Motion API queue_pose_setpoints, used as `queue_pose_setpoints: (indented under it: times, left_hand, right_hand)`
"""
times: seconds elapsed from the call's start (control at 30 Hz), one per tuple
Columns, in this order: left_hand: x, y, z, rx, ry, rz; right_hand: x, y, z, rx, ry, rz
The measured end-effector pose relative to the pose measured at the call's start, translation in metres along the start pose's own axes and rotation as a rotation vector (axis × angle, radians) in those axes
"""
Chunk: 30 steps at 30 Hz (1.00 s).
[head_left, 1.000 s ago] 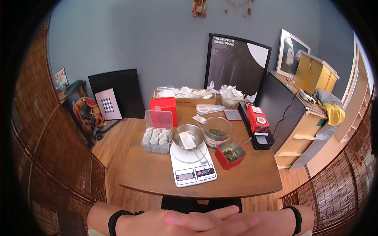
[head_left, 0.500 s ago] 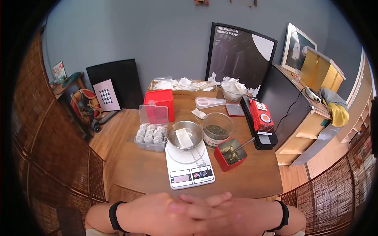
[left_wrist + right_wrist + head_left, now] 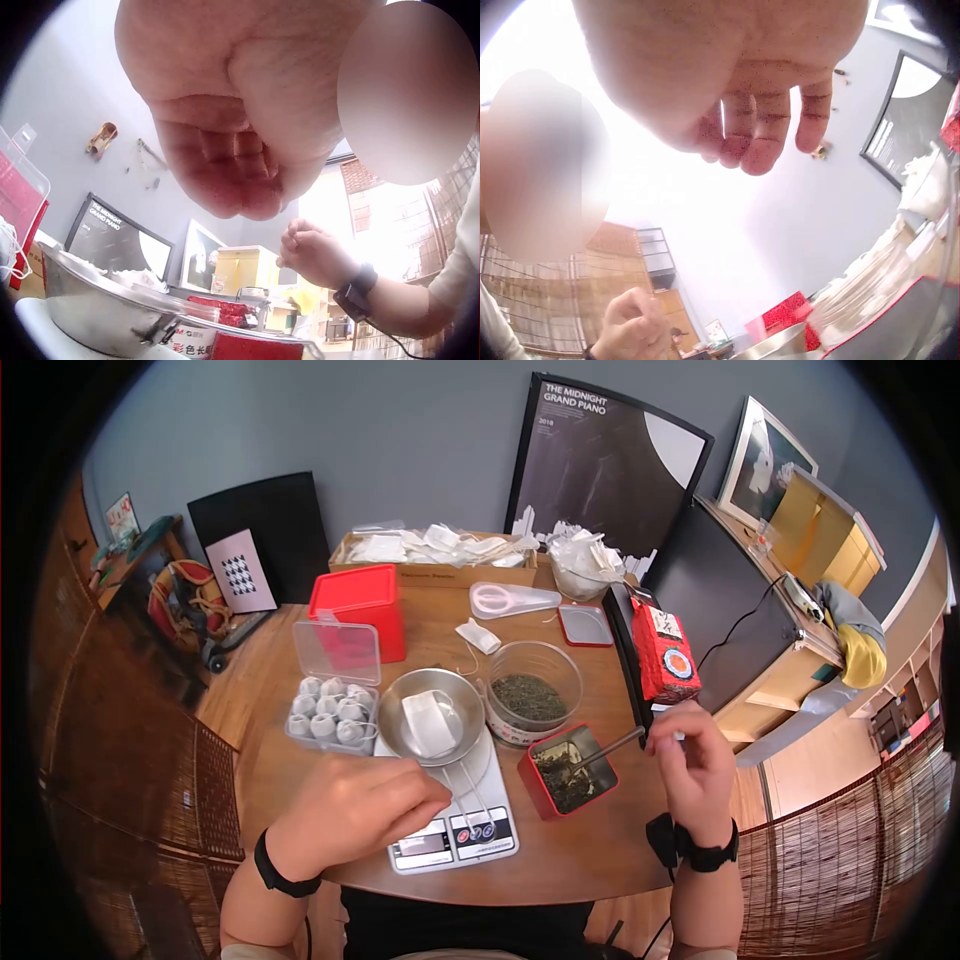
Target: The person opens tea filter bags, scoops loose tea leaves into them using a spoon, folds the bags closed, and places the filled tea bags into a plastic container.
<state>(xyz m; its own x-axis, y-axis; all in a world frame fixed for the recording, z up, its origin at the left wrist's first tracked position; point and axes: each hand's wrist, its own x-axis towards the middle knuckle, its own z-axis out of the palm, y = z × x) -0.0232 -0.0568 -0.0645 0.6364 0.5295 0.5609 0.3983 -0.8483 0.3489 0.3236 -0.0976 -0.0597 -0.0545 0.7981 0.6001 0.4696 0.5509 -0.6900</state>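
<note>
My left hand [image 3: 350, 805] hovers over the table's front left, fingers loosely curled with nothing in them, overlapping the edge of the white kitchen scale [image 3: 455, 815]. On the scale stands a steel strainer bowl [image 3: 390, 745] with a folding handle, holding a white empty-looking tea bag [image 3: 428, 722]. My right hand [image 3: 693, 760] is raised at the right, fingers loosely bent, close to the end of a metal spoon handle [image 3: 620, 745]. The spoon leans in a red square tin [image 3: 540, 785] of dry tea leaves. Behind it, a clear glass bowl [image 3: 570, 670] contains more dark leaves.
A clear lidded box [image 3: 300, 735] of filled white bags stands at left, before a red container [image 3: 375, 595]. A carton [image 3: 430, 575] of white bags, a bowl [image 3: 585, 575] of bags, scissors in a case [image 3: 515, 600], a red-rimmed lid [image 3: 585, 625] and a red tea packet [image 3: 665, 655] lie behind.
My hands were crossed over each other at the table's front edge; they have now parted and lifted, the left over the scale and the right beside the tin. The head view has tilted down.
</note>
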Motion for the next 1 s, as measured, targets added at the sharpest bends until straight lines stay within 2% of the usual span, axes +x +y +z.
queue_pose_setpoints:
  times: [0.1, 0.17, 0.23, 0.3, 0.33, 0.43, 0.5, 0.57, 0.7, 0.8, 1.0]
  left_hand:
    - [0.013, -0.009, 0.009, 0.077, -0.042, 0.054]
    - [0.026, -0.007, 0.011, 0.079, -0.089, 0.080]
    - [0.039, -0.002, 0.013, 0.088, -0.137, 0.103]
    - [0.052, 0.006, 0.016, 0.055, -0.305, 0.217]
    - [0.058, 0.018, 0.016, 0.118, -0.466, 0.215]
    - [0.059, 0.033, 0.044, -0.053, -0.494, 0.272]
    - [0.064, 0.053, 0.053, -0.052, -0.530, 0.258]
    - [0.065, 0.069, 0.062, 0.033, -0.627, 0.160]
    - [0.067, 0.073, 0.083, 0.139, -0.564, 0.204]
    - [0.074, 0.064, 0.089, 0.098, -0.555, 0.252]
    - [0.069, 0.064, 0.091, 0.149, -0.490, 0.171]
  right_hand:
    - [0.005, 0.033, -0.010, -0.079, 0.074, 0.138]
    - [0.006, 0.050, -0.015, -0.287, 0.106, 0.215]
    - [0.007, 0.057, -0.014, -0.325, 0.101, 0.208]
    - [0.008, 0.059, -0.012, -0.388, 0.053, 0.158]
    - [0.008, 0.061, -0.011, -0.393, 0.031, 0.151]
    - [0.005, 0.061, -0.009, -0.387, 0.017, 0.162]
    - [0.000, 0.067, -0.007, -0.392, -0.008, 0.161]
    - [-0.003, 0.074, -0.003, -0.303, -0.024, 0.198]
    - [-0.002, 0.079, -0.007, -0.271, -0.075, 0.267]
    - [-0.005, 0.084, -0.005, -0.251, -0.095, 0.299]
    - [-0.007, 0.085, -0.002, -0.201, -0.135, 0.362]
